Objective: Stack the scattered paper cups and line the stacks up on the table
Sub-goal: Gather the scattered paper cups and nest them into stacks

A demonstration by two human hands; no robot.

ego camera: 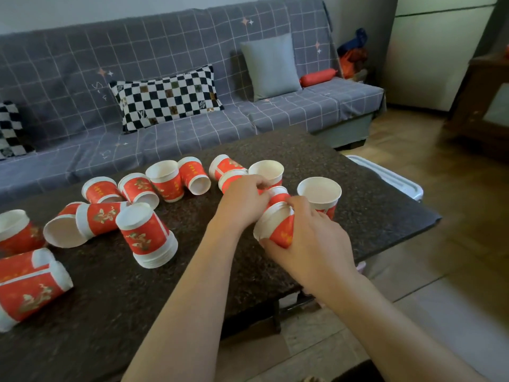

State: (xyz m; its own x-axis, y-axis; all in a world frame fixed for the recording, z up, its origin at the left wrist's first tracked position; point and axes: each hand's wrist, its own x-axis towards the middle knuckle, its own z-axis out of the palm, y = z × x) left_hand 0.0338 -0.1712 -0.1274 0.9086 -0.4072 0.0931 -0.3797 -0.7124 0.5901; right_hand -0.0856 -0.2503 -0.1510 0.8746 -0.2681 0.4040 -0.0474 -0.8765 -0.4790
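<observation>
Red-and-white paper cups lie scattered over a dark speckled table [115, 293]. My right hand [311, 244] grips a short tilted stack of cups [278, 227] near the table's right side. My left hand [242, 199] is closed on a single cup [278, 195] at the stack's far end, touching it. An upright cup [319, 191] stands just right of my hands, another upright cup [267, 170] behind them. An upside-down stack [147, 235] stands at the table's middle. Several cups lie on their sides at the left [27, 290] and along the back [192, 175].
A grey checked sofa [192, 128] with cushions runs behind the table. A white plastic bin [391, 177] sits on the floor past the table's right edge. Wooden furniture [484, 106] stands at the far right. The table's front middle holds no cups.
</observation>
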